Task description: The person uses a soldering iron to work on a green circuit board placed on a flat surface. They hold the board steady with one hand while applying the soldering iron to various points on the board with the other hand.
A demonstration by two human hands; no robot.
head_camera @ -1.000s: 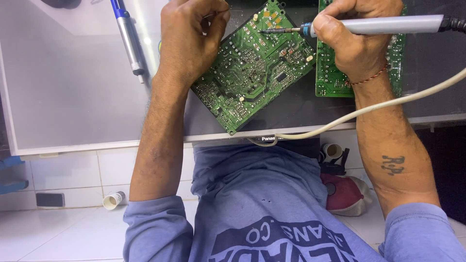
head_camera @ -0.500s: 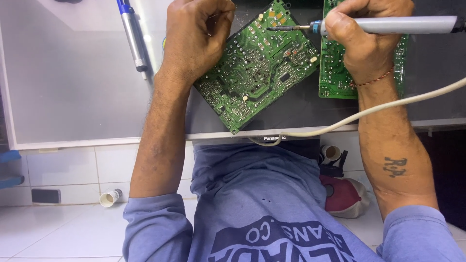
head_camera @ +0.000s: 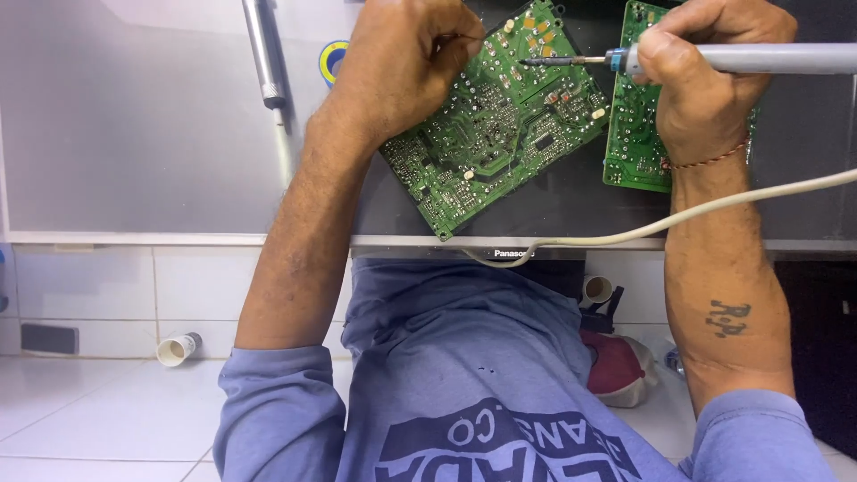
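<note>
My left hand (head_camera: pixel 402 67) grips the upper left edge of a tilted green circuit board (head_camera: pixel 500 143) that lies on a dark panel. My right hand (head_camera: pixel 705 85) is shut on a grey soldering iron (head_camera: pixel 759 58), held level. The iron's thin metal tip (head_camera: pixel 540 62) points left over the upper part of that board, near several yellow parts. A second green board (head_camera: pixel 634 147) lies just to the right, partly hidden under my right hand.
A cream cable (head_camera: pixel 678 216) runs from the right across the panel's near edge. A grey frosted sheet (head_camera: pixel 134 134) carries a metal-tipped tool (head_camera: pixel 263 54) and a yellow-blue roll (head_camera: pixel 332 55). On the white tiled floor (head_camera: pixel 98 402) lie a small white tube (head_camera: pixel 178 348) and a red cap (head_camera: pixel 616 366).
The iron's tip has slid a little to the right across the board. My left hand keeps its grip, and the whole view has shifted slightly.
</note>
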